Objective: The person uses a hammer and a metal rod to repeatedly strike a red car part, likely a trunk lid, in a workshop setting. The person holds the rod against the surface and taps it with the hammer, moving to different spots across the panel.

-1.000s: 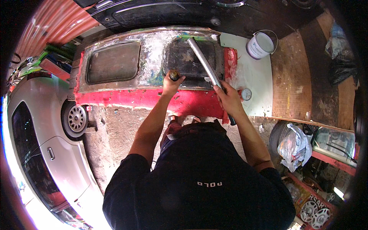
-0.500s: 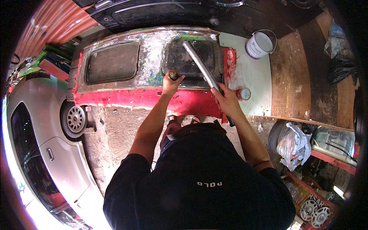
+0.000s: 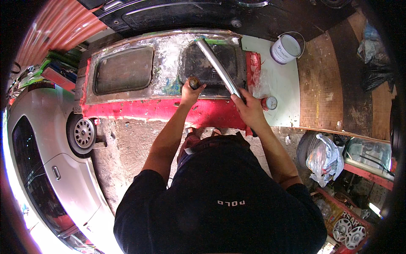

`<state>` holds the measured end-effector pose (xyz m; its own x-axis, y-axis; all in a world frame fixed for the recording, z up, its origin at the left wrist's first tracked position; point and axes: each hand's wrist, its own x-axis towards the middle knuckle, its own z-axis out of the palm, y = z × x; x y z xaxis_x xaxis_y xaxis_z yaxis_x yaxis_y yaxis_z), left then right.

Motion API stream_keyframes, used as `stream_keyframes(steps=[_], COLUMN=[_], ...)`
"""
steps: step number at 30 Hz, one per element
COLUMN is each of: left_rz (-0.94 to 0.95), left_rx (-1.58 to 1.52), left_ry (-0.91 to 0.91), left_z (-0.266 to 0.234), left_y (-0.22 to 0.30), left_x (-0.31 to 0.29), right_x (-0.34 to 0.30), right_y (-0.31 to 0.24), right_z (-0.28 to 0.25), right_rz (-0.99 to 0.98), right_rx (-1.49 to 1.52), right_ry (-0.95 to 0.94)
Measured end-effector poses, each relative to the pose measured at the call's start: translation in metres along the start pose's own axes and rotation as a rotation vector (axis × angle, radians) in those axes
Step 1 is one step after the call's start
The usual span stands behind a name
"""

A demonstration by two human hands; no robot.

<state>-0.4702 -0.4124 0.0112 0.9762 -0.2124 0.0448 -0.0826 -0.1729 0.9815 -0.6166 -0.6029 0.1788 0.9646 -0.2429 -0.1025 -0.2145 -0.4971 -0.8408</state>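
Note:
My left hand (image 3: 190, 94) is closed around a short, upright tool with a round, brownish end (image 3: 194, 82). Its lower part is hidden by my fingers and I cannot tell its kind. A long silver metal pipe (image 3: 216, 65) slants up and to the left from my right hand (image 3: 249, 109), whose fingers wrap its dark lower end. Under both hands lies a worn panel (image 3: 165, 63) with patchy white, green and blue paint and two dark recessed rectangles. The pipe passes over the right recess (image 3: 194, 63). Red material (image 3: 156, 109) runs along the panel's near edge.
A white paint bucket (image 3: 286, 48) and a small tin (image 3: 269, 103) stand right of the panel on a white board. A silver car (image 3: 50, 148) is on the left. Plastic bags (image 3: 325, 161) and wheel covers (image 3: 354, 237) are at the right. Behind is a black vehicle body (image 3: 177, 15).
The pipe's far end has swung slightly left and away from me. My left hand and its tool have shifted slightly right. Both hands keep their holds.

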Motion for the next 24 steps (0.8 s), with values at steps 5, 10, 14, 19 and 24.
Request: stream_keyframes(steps=[5, 10, 14, 19, 24], left_rz=[-0.081, -0.109, -0.011, -0.115, -0.030], left_rx=[0.007, -0.129, -0.021, -0.226, -0.063], left_ry=[-0.025, 0.017, 0.026, 0.041, -0.004], left_z=[0.000, -0.001, -0.010, -0.005, -0.001], left_y=[0.001, -0.017, -0.021, -0.015, -0.002], left_x=[0.004, 0.016, 0.018, 0.019, 0.012], right_x=[0.009, 0.023, 0.022, 0.020, 0.008], right_y=[-0.009, 0.010, -0.009, 0.012, 0.017], right_z=[0.019, 0.016, 0.004, 0.006, 0.008], right_rz=[-0.018, 0.019, 0.108, 0.089, 0.166], right_rx=[-0.302, -0.164, -0.025, 0.086, 0.082], right_ry=[-0.185, -0.103, -0.054, -0.043, -0.045])
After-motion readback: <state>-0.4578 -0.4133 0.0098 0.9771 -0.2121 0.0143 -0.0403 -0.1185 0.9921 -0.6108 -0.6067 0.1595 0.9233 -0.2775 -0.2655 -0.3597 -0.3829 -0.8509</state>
